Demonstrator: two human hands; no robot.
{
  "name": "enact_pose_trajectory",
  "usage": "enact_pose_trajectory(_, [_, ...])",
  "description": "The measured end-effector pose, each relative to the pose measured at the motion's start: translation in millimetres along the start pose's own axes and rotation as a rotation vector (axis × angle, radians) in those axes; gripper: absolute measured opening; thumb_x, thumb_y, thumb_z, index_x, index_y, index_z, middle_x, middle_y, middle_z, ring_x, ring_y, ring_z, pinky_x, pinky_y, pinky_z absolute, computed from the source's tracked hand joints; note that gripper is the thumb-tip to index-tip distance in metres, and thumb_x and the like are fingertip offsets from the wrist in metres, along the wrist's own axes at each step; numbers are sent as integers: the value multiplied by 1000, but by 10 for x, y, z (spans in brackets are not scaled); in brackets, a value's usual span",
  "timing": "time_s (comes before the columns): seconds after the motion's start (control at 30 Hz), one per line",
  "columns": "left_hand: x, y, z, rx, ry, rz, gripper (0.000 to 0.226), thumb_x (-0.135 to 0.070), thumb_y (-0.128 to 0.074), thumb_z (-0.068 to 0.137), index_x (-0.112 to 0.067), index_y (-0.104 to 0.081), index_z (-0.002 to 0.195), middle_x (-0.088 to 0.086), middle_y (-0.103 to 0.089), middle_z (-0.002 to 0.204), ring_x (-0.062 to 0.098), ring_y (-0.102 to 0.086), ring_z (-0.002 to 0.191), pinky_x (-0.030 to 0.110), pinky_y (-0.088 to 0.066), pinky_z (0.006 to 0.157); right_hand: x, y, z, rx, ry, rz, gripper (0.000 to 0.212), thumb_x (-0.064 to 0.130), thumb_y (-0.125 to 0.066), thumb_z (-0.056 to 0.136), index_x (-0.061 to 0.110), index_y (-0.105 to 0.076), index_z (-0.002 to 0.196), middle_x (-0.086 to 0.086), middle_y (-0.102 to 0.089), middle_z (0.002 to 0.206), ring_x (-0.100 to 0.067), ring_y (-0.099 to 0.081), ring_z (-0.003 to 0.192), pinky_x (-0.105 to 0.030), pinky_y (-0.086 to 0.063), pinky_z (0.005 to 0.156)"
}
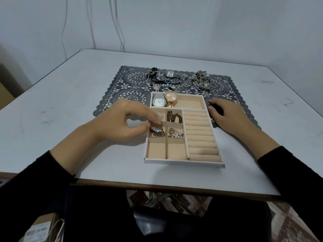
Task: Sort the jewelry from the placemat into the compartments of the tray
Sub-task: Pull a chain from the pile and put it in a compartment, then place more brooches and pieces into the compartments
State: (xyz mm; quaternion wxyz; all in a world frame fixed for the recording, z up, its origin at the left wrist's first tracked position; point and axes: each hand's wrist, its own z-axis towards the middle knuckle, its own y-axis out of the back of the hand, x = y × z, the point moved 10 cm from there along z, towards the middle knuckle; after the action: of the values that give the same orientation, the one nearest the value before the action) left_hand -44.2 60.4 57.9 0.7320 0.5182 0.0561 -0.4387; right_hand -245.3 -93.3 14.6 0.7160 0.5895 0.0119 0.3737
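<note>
Hovering over the beige-lined tray (183, 162), the left hand (122, 123) is being held with thumb and forefinger curved just above a chain with a blue stone (158, 131) in the middle left compartment; whether it is being pinched cannot be told. The right hand (227, 116) is being rested, fingers curled, on the grey lace-cut placemat (132, 95) beside the tray; any hold cannot be told. A silver watch (159, 101) and a gold watch (171, 97) are lying in the far compartment. Tangled metal jewelry (201, 79) is lying at the placemat's far edge. All is being carried by a scuffed white table (70, 88) by a pale wall (192, 23).
</note>
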Motion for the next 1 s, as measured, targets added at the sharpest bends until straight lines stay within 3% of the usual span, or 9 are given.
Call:
enact_pose_trajectory(0.3, [648, 312, 200, -238, 237, 64, 21, -13, -59, 93, -23, -69, 109, -14, -70, 103, 2, -65, 100, 17, -48, 89, -113, 138, 160, -32, -49, 5, 25, 26, -54, 96, 18, -65, 116, 1, -67, 107, -6, -48, 91, -16, -31, 77])
enact_pose_trajectory(0.43, [963, 339, 377, -209, 291, 169, 24, -21, -54, 98, -26, -64, 119, -19, -64, 114, -6, -57, 110, 18, -41, 98, -112, 177, 310, -70, -14, 23, 24, 22, -57, 94, 14, -66, 115, 0, -68, 107, -7, -51, 92, -16, -34, 81])
enact_pose_trajectory(0.57, [1227, 285, 581, -153, 315, 246, 28, -25, -51, 100, -24, -61, 126, -13, -59, 126, 3, -51, 117, 27, -41, 99, -45, 152, 533, -72, 46, 61, 26, 19, -59, 93, 14, -66, 117, -1, -67, 112, -14, -59, 103, -25, -43, 95])
enact_pose_trajectory(0.73, [1429, 159, 813, -45, 271, 275, 29, -28, -51, 100, -24, -60, 128, -8, -61, 130, 9, -54, 121, 34, -45, 102, 80, 18, 854, -40, 119, 79, 27, 20, -61, 92, 16, -66, 118, 0, -66, 118, -14, -59, 109, -24, -41, 95])
enact_pose_trajectory(1.0, [1537, 13, 1074, 53, 208, 339, 40, -37, -44, 98, -24, -58, 133, -6, -56, 137, 10, -49, 127, 24, -34, 106, 248, -232, 1185, 37, 221, 15, 25, 21, -64, 90, 15, -69, 114, -1, -69, 112, -14, -61, 105, -22, -41, 94])
